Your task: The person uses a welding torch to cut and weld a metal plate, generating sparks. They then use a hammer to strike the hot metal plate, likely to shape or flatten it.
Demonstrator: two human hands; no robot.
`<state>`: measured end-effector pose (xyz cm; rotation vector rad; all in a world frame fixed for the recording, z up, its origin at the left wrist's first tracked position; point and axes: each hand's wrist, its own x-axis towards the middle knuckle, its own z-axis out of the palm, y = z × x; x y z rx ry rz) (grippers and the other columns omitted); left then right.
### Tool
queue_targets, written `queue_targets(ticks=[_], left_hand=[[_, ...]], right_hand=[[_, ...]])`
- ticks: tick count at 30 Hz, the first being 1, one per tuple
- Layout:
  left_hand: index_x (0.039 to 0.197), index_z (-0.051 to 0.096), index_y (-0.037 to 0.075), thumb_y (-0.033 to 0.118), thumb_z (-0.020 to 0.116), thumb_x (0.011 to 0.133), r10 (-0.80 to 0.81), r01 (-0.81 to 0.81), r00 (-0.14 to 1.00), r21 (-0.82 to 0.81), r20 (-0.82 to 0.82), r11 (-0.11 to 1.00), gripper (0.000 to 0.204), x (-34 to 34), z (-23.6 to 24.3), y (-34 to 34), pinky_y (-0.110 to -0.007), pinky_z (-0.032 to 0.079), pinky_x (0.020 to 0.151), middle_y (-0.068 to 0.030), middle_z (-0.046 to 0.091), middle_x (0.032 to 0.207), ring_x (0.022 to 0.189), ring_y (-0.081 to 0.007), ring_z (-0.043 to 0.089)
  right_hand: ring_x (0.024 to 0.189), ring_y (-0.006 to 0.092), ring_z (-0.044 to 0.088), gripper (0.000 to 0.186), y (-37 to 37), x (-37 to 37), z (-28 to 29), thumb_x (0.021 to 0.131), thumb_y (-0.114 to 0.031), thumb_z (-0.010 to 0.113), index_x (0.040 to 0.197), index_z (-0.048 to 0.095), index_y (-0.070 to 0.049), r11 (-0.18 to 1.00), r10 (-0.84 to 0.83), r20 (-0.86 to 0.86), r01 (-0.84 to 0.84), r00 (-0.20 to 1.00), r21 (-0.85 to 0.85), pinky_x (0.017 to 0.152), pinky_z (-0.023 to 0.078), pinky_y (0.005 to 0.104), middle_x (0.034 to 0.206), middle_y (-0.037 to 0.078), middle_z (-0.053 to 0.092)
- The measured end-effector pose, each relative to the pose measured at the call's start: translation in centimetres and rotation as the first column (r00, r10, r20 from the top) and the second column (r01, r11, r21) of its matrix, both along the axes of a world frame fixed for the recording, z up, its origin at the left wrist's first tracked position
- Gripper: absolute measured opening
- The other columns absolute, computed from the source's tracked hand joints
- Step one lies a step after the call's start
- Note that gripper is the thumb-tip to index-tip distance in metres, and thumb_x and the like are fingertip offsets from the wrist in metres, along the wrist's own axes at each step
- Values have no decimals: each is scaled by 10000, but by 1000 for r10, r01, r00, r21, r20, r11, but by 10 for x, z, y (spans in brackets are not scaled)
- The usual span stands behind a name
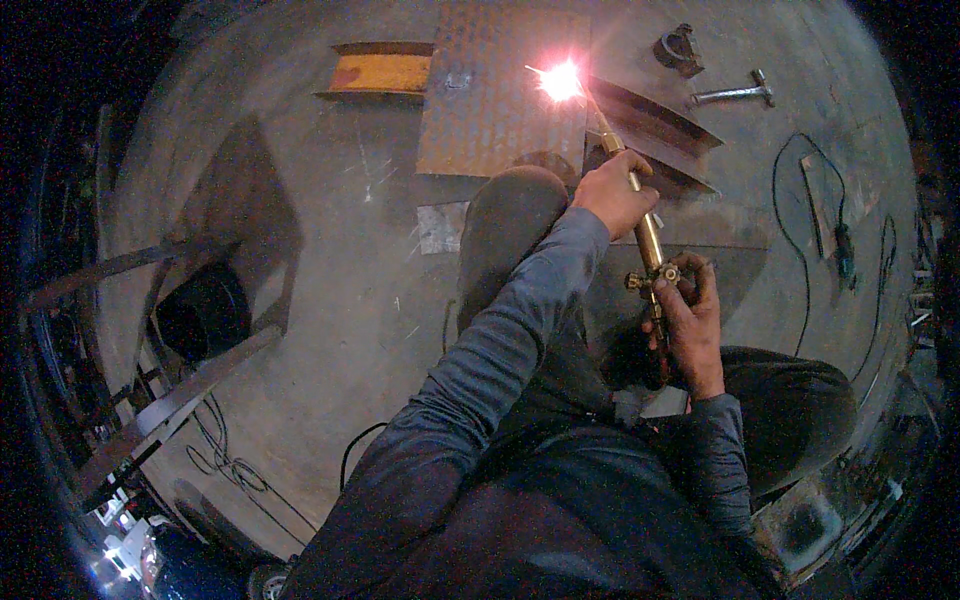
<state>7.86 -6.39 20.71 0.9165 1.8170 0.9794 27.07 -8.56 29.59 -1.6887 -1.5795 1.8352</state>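
A brass gas torch (648, 238) slants across the view, its tip pointing away from me. My left hand (615, 193) is closed around the torch's neck, near the tip. Lower down, my right hand (693, 318) grips the torch body beside its brass valve knobs, thumb and fingers at a knob. A glaring pinkish-white light with sparks (560, 80) burns at the tip, by the right edge of a rusty steel plate (480, 130). The glare hides the spot it touches. Beneath the plate lie steel beams, one with a yellow end (380, 72), the other dark (655, 115).
A hammer (735, 93) and a rusty curved metal piece (679, 50) lie at far right. Dark cable (785, 190) loops on the floor near a corded tool (845, 255). To the left stands a metal frame (180, 395) around a black bucket-like container (205, 312). My knees flank the torch.
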Motion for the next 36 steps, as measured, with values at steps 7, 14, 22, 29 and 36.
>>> queue_targets(ticks=[7, 14, 22, 29, 36], left_hand=[[1168, 666, 114, 354, 765, 825, 6, -6, 1000, -9, -18, 1000, 430, 0, -1, -1, -436, 503, 1000, -180, 692, 1159, 1115, -378, 659], [1169, 661, 106, 347, 763, 824, 13, -13, 1000, 1, -5, 1000, 433, 0, 0, -1, -429, 507, 997, -171, 694, 1159, 1111, -359, 665], [1152, 666, 112, 335, 757, 820, 7, -7, 1000, -2, 29, 1000, 410, -3, 3, -3, -426, 513, 991, -170, 700, 1157, 1116, -349, 671], [1151, 675, 130, 342, 746, 819, -6, 7, 999, -47, 34, 999, 400, -3, 13, -3, -447, 515, 986, -175, 703, 1159, 1118, -366, 669], [1155, 676, 120, 342, 735, 809, -20, 19, 1000, -8, -18, 1000, 415, 0, 0, 1, -447, 513, 985, -157, 698, 1163, 1101, -371, 668]], right_hand=[[565, 128, 606, 379, -1, 0, 0, 992, -165, 630, 1312, 427, -158, 1000, -9, -19, 9, 1000, -4, 439, 463, 255, 1063, 111, 671], [558, 128, 598, 382, 0, -5, 9, 984, -165, 639, 1308, 437, -165, 999, -15, -9, 15, 1000, -42, 440, 459, 253, 1067, 108, 669], [563, 133, 604, 379, 1, -2, 6, 985, -168, 641, 1306, 439, -161, 1000, 6, -8, -7, 1000, -20, 439, 459, 256, 1065, 116, 663], [557, 135, 602, 390, -2, -2, 3, 990, -169, 635, 1318, 425, -151, 1000, -30, -9, 30, 1000, -5, 437, 461, 260, 1046, 115, 662], [558, 137, 606, 364, 0, -2, 3, 994, -153, 618, 1304, 427, -146, 1000, 12, 18, -12, 1000, 12, 435, 461, 258, 992, 103, 667]])
